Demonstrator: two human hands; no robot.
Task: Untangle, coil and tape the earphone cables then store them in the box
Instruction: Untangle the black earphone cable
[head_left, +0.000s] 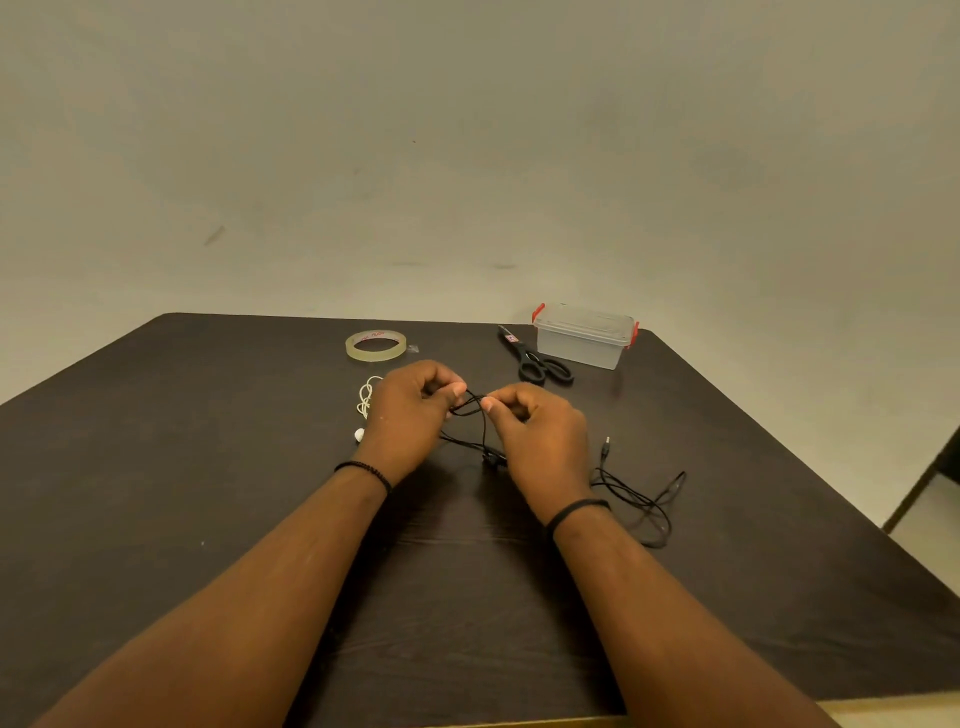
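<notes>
A black earphone cable lies tangled on the dark table, its plug at the right and loops trailing toward the table's right side. My left hand and my right hand both pinch strands of that cable, lifted a little above the table between them. A white earphone cable lies bunched just left of my left hand, partly hidden by it. The clear plastic box with red clips stands closed at the back right.
A roll of clear tape lies at the back, behind my left hand. Black-handled scissors lie beside the box on its left. The table's far edge meets a plain wall; its right edge drops off near the floor.
</notes>
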